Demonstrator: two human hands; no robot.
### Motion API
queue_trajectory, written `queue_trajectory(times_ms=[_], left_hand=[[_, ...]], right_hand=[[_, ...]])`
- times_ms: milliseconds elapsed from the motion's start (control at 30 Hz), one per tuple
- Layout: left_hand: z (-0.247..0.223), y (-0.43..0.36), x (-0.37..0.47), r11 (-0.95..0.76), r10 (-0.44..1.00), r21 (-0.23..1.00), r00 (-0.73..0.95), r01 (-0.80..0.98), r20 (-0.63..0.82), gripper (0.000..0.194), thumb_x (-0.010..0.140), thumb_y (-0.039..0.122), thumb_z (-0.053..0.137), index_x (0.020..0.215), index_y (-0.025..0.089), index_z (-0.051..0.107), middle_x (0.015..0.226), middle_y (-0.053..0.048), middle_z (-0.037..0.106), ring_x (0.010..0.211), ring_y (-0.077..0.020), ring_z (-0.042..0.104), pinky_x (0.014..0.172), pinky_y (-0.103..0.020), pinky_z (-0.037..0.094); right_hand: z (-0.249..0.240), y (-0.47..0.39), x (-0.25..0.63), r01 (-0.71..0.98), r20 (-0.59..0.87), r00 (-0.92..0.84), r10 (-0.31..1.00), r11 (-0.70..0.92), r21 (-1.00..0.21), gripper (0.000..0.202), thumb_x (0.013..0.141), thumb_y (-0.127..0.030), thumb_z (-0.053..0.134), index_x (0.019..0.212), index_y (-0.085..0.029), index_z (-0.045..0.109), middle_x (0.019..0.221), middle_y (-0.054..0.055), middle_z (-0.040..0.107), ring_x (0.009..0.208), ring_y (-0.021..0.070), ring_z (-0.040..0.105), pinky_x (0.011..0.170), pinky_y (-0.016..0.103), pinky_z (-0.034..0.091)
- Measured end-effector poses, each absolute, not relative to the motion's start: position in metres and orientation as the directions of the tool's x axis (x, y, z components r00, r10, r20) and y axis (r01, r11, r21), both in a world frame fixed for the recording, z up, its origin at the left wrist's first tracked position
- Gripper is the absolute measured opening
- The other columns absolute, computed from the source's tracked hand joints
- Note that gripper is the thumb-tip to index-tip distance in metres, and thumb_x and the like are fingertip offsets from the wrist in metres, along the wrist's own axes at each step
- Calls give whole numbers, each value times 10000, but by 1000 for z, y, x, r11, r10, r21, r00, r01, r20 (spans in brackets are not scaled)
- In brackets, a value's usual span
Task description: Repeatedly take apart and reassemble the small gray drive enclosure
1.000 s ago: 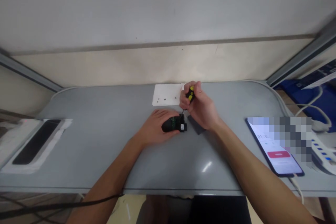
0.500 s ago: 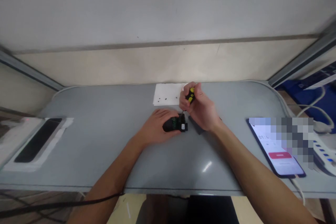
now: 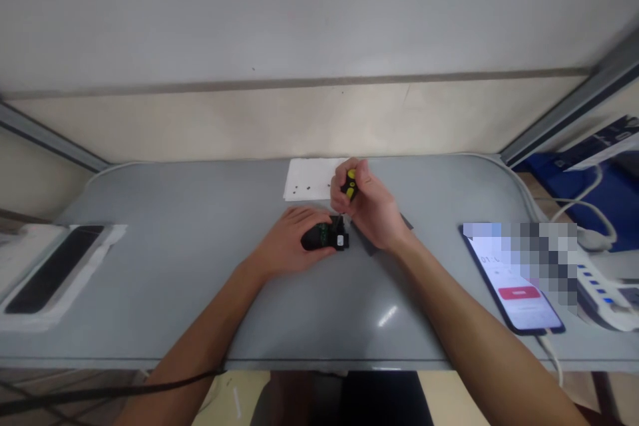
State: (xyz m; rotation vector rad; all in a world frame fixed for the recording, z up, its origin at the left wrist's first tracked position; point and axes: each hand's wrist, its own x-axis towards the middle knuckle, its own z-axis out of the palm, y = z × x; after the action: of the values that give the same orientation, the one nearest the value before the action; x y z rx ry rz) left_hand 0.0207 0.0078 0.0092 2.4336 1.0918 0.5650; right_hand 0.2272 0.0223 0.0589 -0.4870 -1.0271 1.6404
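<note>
A small black device (image 3: 329, 234) with a green circuit board and a white label lies on the grey table. My left hand (image 3: 294, 239) is closed around its left side, fingers over the far edge and thumb along the near one. In my right fist (image 3: 362, 203) is a screwdriver (image 3: 351, 184) with a black and yellow handle. Its shaft points down at the right end of the device; whether the tip sits on a screw is too small to tell. Partly under my right hand lies a flat dark grey piece (image 3: 367, 243).
Several tiny dark bits lie on a white paper (image 3: 302, 176) behind the hands. A lit phone (image 3: 519, 293) on a cable and a white power strip (image 3: 602, 289) are at the right. A black phone-shaped slab (image 3: 54, 269) rests on white sheets at the left.
The whole scene has shifted a little to the left as the camera turned. Both hands keep the same hold on the device and the screwdriver.
</note>
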Motion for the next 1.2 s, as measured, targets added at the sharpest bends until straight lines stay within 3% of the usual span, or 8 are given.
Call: queue_trajectory(times_ms=[400,1200], left_hand=[[9,7,20,-604,768,532,613,594,187,415,911,500,781,1242,274,676,1338,-52,742,1293,-294,662,1171,-497,442],[8,7,21,-600,772,538,605,592,194,356,899,511,783,1165,281,726,1328,-37,752,1266,-288,677,1159,-501,456]], right_hand=[[57,21,225,-547,226,-286,931,35,-836,405,1012,-618,570,852,-246,559,693,-21,441,622,146,368,617,306,337],[62,14,220,-521,198,-292,936,18,-853,443,991,-661,568,824,-252,544,671,-24,416,601,152,328,603,320,297]])
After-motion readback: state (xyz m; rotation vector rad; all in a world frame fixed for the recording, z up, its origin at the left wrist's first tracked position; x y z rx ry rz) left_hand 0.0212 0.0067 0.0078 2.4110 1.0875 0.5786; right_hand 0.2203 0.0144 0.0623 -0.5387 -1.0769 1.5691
